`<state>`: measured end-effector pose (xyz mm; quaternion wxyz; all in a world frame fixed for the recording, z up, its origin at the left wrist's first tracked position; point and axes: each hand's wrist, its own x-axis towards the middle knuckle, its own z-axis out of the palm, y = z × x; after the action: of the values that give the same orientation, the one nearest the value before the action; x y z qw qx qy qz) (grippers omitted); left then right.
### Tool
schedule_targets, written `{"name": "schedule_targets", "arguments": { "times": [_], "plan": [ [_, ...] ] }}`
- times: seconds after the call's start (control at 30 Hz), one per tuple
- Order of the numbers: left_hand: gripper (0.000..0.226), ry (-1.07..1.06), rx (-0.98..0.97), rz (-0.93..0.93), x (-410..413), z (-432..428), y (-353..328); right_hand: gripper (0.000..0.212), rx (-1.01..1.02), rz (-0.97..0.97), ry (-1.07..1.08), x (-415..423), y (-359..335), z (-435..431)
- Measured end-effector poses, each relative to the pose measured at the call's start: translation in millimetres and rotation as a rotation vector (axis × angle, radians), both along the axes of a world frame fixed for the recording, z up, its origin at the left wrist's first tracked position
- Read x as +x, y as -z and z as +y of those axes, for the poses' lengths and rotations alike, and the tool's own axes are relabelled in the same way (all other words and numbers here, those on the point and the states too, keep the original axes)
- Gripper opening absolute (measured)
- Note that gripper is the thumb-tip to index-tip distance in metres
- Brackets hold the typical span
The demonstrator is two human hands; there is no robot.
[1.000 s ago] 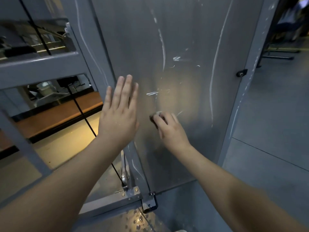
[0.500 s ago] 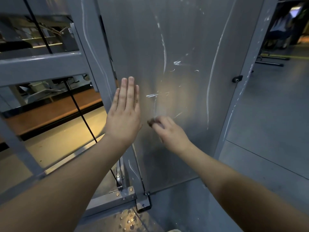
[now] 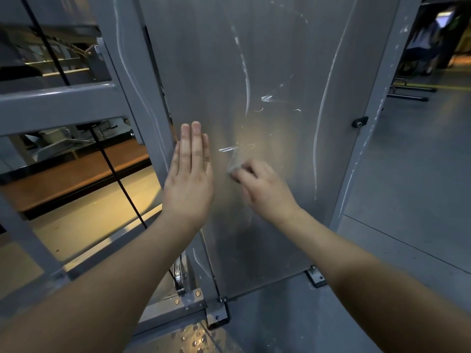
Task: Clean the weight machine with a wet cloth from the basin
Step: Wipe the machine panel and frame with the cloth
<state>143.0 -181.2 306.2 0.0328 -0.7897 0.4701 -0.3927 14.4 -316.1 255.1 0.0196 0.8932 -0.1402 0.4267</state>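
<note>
The left hand (image 3: 190,184) lies flat on the grey panel (image 3: 280,59) of the machine (image 3: 63,103). Its fingers are straight and close together, pointing up. The right hand (image 3: 265,189) is just beside it, on its right. Its fingers are curled and they pinch a small grey cloth (image 3: 234,161) against the panel. The cloth is blurry and sticks out above the fingertips. A short white mark (image 3: 228,149) sits just above the cloth, between the two hands. More white streaks (image 3: 246,72) run up the panel, well above the hands. A black cable (image 3: 114,169) hangs to the left of the left hand. A small wheel (image 3: 177,273) is below the left arm. A black knob (image 3: 359,122) is on the post to the right of the right hand. The grey floor (image 3: 420,174) lies past it.
</note>
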Motion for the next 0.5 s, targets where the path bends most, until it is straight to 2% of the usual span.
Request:
{"name": "schedule_targets", "arguments": {
  "times": [0.07,0.13,0.33,0.5],
  "plan": [
    [0.115,-0.02,0.001,0.013,-0.8,-2.2,1.0,0.026,0.073,-0.184,0.062,6.9,-9.8,3.9],
    [0.114,-0.031,-0.005,0.022,-2.4,-3.8,1.4,0.028,0.104,-0.243,0.105,12.1,-6.3,14.4],
    [0.105,-0.024,-0.015,0.041,-7.3,-6.4,2.0,0.046,0.274,-0.3,0.081,9.4,4.6,28.0],
    [0.105,-0.019,-0.011,0.07,-6.8,-7.0,3.1,0.035,0.543,-0.26,-0.064,-3.9,16.4,47.1]
  ]
}}
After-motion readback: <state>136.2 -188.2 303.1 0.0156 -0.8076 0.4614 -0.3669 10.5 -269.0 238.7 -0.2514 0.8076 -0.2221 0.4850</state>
